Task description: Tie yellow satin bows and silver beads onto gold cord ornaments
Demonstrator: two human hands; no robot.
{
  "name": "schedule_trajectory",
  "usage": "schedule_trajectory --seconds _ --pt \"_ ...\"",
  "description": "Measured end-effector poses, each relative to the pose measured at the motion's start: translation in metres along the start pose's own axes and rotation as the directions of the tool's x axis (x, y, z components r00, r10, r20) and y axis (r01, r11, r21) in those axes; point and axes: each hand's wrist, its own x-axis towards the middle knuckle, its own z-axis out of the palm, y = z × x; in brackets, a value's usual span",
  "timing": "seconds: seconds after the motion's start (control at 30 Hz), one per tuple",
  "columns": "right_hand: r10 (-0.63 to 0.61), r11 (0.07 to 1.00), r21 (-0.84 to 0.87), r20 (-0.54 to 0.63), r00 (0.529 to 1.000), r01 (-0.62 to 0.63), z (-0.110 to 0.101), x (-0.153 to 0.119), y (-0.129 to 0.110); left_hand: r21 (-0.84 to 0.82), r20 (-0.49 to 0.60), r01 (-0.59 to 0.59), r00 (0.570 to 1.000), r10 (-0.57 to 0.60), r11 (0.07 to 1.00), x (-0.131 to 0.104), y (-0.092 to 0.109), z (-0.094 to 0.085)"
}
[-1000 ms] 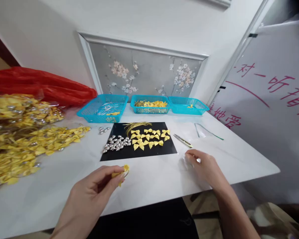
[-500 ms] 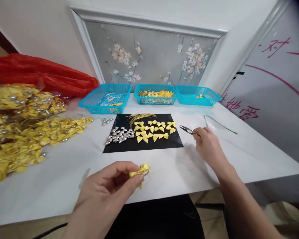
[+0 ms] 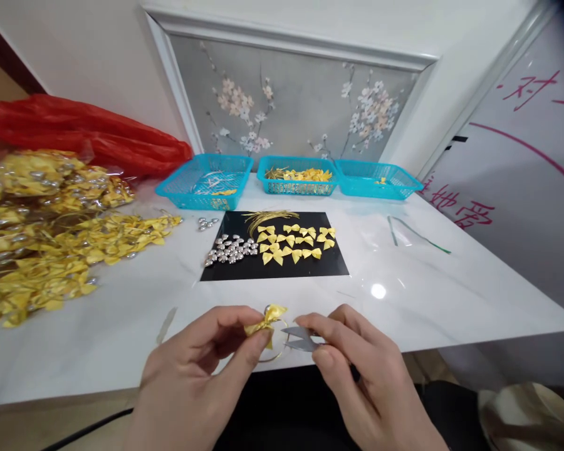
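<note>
Between the thumb and fingers of my left hand (image 3: 207,363) is a yellow ribbon bow (image 3: 269,322), with a silver bead partly showing behind it. A thin gold cord (image 3: 277,357) loops down and to the right from the bow. My right hand (image 3: 361,369) grips a pair of small thread snips (image 3: 303,338), whose blades stand apart and point left at the cord. Whether the blades touch the cord I cannot tell. Beyond both hands lies a black mat (image 3: 272,272) bearing several yellow bows (image 3: 305,240), a cluster of silver beads (image 3: 232,250) and a bundle of gold cords (image 3: 270,219).
Along the wall stand three blue baskets: left (image 3: 197,199), middle (image 3: 301,188) and right (image 3: 380,188). A large heap of yellow bows (image 3: 75,250) covers the left side, below red fabric (image 3: 84,134). A green-edged clear strip (image 3: 420,237) lies at right; loose beads (image 3: 207,223) sit beside the mat.
My right hand has brought the snips from the right of the mat down and left, close to the bow. The cord loop now hangs out from the bow. My left hand stays nearly in place.
</note>
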Motion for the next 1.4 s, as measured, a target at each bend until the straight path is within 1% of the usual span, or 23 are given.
schedule_trajectory --seconds 0.07,0.17,0.3,0.43,0.67,0.8,1.03,1.27,1.4 --pt "-0.055 0.995 -0.091 -0.038 0.998 0.052 0.001 0.0 0.001 0.063 -0.002 -0.036 0.999 0.036 0.997 -0.003 -0.001 -0.002" --pt "-0.157 0.955 -0.27 -0.116 0.981 0.121 0.003 -0.001 0.005 0.066 0.024 -0.047 0.999 0.046 0.997 -0.005 -0.001 -0.003" --pt "-0.24 0.898 -0.403 -0.112 0.964 0.177 0.006 0.001 0.008 0.045 -0.002 -0.028 1.0 0.028 0.999 -0.003 -0.001 -0.001" --pt "-0.247 0.871 -0.462 -0.115 0.962 0.168 0.009 0.001 0.009 0.101 -0.02 -0.047 0.999 0.05 0.994 -0.005 -0.005 0.001" --pt "-0.222 0.875 -0.465 -0.136 0.966 0.135 0.019 -0.001 0.007 0.123 -0.042 -0.093 0.994 0.099 0.988 -0.009 -0.007 0.003" --pt "-0.187 0.898 -0.427 -0.16 0.969 0.103 0.025 -0.001 0.007 0.116 -0.053 -0.097 0.993 0.104 0.988 -0.012 -0.007 0.004" --pt "-0.165 0.925 -0.37 -0.185 0.969 0.087 0.03 -0.001 0.006 0.065 -0.079 -0.025 0.996 0.031 0.998 -0.013 -0.008 0.004" --pt "-0.154 0.931 -0.356 -0.176 0.972 0.083 0.031 -0.002 0.006 -0.031 -0.04 0.016 0.999 -0.017 0.999 -0.01 -0.006 0.005" --pt "-0.144 0.944 -0.32 -0.176 0.974 0.081 0.032 -0.002 0.008 -0.141 0.037 0.095 0.995 -0.09 0.985 -0.008 -0.008 0.004"
